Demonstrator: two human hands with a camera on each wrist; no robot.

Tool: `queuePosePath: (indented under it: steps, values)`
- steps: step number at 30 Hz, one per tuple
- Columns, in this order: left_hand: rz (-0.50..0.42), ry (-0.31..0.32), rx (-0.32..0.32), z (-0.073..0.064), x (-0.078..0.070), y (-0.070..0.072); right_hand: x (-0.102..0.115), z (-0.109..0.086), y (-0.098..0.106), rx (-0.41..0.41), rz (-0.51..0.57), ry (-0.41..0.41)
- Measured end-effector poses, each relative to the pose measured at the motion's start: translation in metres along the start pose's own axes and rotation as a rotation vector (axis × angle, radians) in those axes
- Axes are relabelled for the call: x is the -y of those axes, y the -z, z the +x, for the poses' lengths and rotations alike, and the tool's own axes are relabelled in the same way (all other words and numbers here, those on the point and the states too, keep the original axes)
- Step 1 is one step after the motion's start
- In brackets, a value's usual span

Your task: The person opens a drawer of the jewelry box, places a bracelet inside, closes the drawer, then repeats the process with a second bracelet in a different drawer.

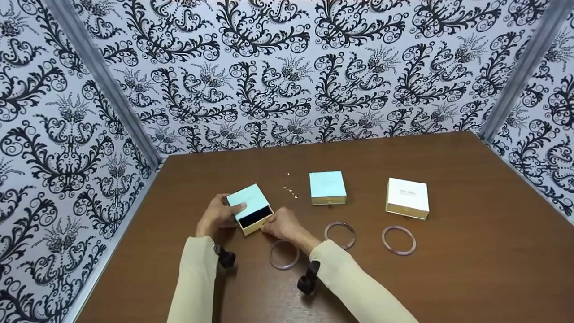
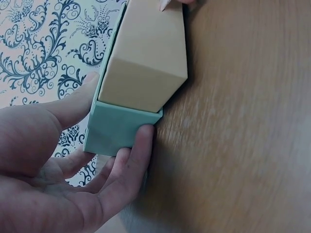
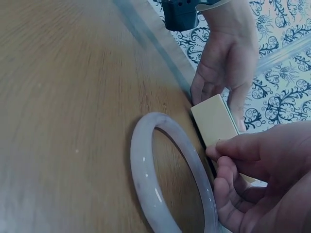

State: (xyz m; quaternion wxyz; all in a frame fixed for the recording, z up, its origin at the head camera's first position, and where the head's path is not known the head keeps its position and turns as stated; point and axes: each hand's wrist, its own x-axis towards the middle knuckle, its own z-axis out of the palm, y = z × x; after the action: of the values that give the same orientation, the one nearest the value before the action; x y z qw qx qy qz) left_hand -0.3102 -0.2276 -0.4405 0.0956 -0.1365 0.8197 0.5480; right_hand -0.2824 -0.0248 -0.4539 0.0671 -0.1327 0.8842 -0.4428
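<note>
Leftmost on the brown wooden table (image 1: 453, 273), here's the half-open turquoise square box (image 1: 248, 202), between left hand (image 1: 218, 213) and right hand (image 1: 282, 223); rightward, a second turquoise square box (image 1: 328, 185), then a white square box (image 1: 407, 194); before them, three round lilac bangles (image 1: 399, 253).

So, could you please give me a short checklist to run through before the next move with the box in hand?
1. Left hand holding the box's cover: ok.
2. Right hand gripping the drawer at its outer end: ok.
3. Drawer fully out of the cover: not ok, only part-way.
4. Drawer empty: cannot tell, its visible inside is just dark.
5. Nearest bangle lying flat on the table, apart from the box: ok.
</note>
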Motion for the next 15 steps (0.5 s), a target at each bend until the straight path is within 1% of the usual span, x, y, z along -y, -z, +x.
queuePosePath:
  steps: [3,10,15]
  values:
    - [0.003,0.012,-0.004,0.002,0.0011,-0.0001,0.0,-0.0012,0.0008,0.007,-0.014,-0.007]
    - [-0.006,-0.007,0.011,0.0033,0.0022,0.0002,0.0005,-0.0049,0.0035,0.013,-0.038,-0.004]
    - [0.001,0.004,0.006,0.0054,0.0023,0.0007,-0.0011,-0.0067,0.0046,0.009,-0.053,0.001]
